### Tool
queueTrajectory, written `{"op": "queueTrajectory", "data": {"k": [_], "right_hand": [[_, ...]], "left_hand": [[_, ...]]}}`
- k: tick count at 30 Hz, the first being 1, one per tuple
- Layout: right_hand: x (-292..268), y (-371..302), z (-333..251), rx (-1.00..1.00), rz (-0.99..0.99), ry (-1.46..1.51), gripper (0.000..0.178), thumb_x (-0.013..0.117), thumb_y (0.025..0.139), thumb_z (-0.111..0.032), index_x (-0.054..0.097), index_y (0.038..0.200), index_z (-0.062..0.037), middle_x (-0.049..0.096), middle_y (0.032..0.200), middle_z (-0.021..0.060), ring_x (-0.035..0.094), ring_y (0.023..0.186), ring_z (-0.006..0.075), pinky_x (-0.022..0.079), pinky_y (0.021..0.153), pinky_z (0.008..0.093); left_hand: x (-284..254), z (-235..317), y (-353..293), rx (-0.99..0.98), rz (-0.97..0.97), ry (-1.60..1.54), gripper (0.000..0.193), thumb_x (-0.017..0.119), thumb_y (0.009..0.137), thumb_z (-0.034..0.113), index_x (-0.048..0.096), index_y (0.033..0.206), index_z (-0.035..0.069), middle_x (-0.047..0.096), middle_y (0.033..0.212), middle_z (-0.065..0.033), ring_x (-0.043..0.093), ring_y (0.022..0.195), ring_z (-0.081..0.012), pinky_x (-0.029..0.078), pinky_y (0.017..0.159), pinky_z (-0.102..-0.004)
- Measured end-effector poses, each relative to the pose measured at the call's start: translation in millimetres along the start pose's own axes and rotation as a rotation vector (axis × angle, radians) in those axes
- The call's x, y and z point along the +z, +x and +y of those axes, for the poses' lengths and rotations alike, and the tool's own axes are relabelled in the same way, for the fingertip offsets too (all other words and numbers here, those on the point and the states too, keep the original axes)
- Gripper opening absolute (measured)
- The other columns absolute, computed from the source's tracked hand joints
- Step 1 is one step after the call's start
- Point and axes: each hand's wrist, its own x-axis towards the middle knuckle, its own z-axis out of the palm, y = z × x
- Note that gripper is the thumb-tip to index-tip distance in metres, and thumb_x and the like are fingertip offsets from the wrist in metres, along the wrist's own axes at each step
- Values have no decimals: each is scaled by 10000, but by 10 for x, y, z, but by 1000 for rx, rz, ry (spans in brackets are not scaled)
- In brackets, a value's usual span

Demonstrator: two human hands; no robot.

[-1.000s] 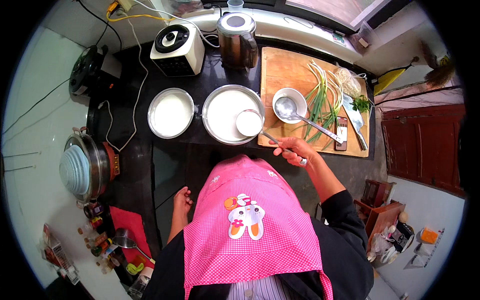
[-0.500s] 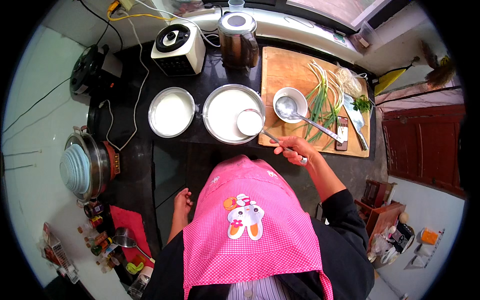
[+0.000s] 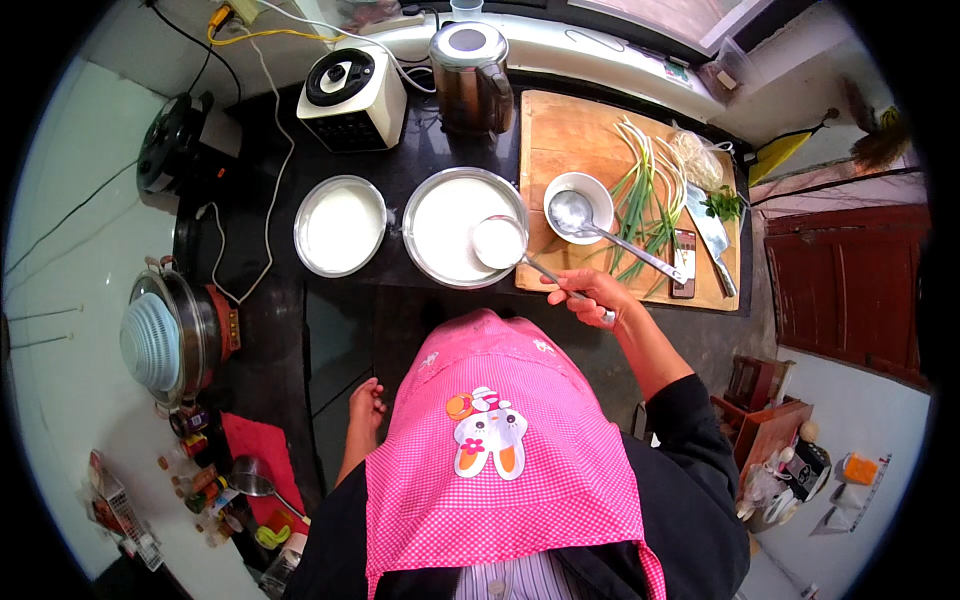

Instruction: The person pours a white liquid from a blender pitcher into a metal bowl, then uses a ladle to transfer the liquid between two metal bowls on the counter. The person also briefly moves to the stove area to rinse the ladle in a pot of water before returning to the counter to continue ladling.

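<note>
My right hand (image 3: pixel 588 297) grips the handle of a metal ladle (image 3: pixel 498 242). The ladle's round cup holds white liquid and sits over the right side of a wide steel basin (image 3: pixel 410 238), which is full of the same white liquid. A second steel basin (image 3: pixel 301 252) with white liquid stands to its left. Right of the basins, a white bowl (image 3: pixel 609 205) rests on a wooden cutting board (image 3: pixel 560 120), with a metal spoon (image 3: pixel 640 253) leaning in it. Beside my apron, low on the left, hangs my left hand (image 3: pixel 367 402), its fingers curled around nothing visible.
Green onions (image 3: pixel 637 195), a cleaver (image 3: pixel 712 240) and a phone (image 3: pixel 684 265) lie on the board. Behind the basins stand a white blender base (image 3: pixel 355 105) and a steel jug (image 3: pixel 470 80). A lidded pot (image 3: pixel 180 340) and a small saucepan (image 3: pixel 250 476) are at left.
The ladle's cup has shifted very slightly within the basin's right side. My right hand keeps its grip, and my left hand stays beside the apron.
</note>
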Motion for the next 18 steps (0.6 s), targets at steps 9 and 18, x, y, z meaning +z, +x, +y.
{"op": "queueTrajectory", "data": {"k": [9,18], "right_hand": [[4,-11,20,-10,-17,-25,285,436,1020,-102,534,1273,-18,718,956,147,367,425,26,308,302,181],[3,1,28,1,33,-41,292,471,1017,-108,566,1282,-31,744,938,132,351,369,33,313,291,196]], "left_hand": [[-10,16,16,3,6,29,202,630,972,185,657,1163,125,619,769,-1,408,479,-96,368,452,-300],[64,53,-67,0,22,59,208,613,972,171,658,1170,123,625,771,-2,407,478,-98,368,451,-301]]}}
